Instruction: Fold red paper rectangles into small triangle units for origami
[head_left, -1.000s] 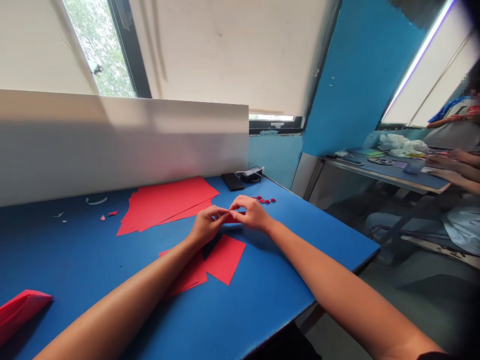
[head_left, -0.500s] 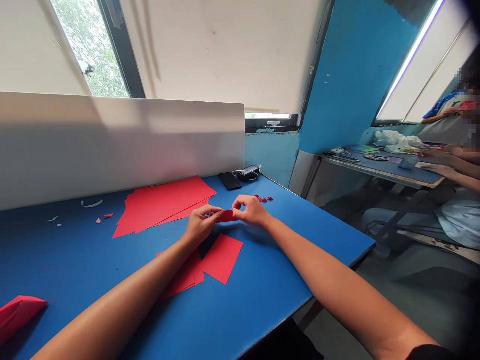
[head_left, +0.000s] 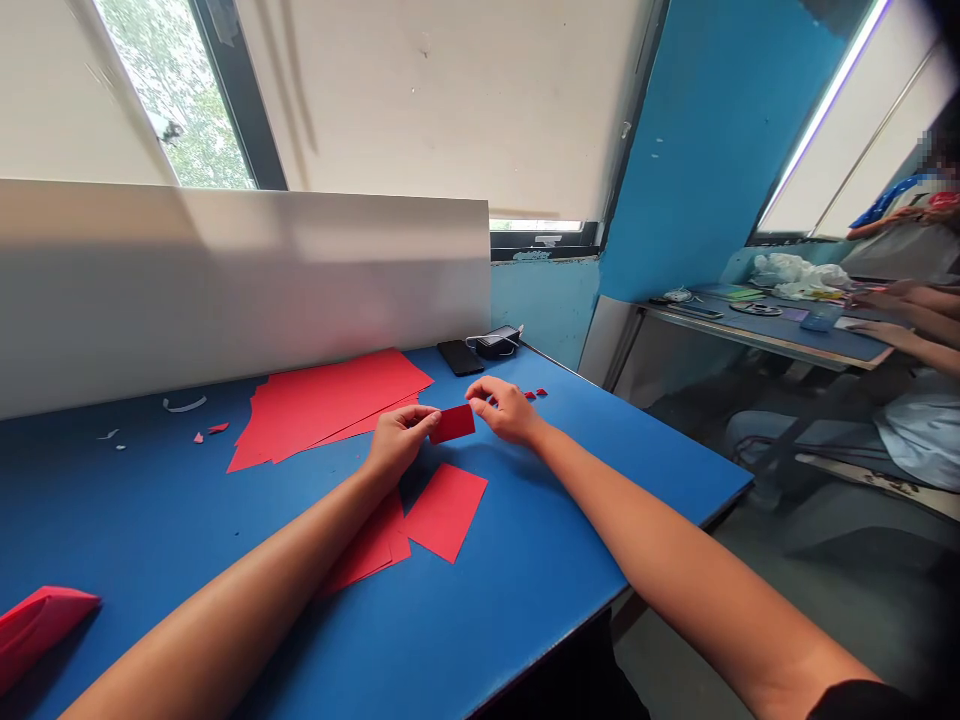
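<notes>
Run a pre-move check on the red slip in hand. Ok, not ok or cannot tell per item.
1. Left hand pinches red paper slip: ok.
2. Right hand empty and apart from the slip: ok.
3. Slip free of creases: cannot tell at this resolution.
4. No loose paper just below the slip: not ok, a red paper sheet lies there.
5. Small red pieces apart from the right hand: ok.
6. Phone apart from both hands: ok.
</notes>
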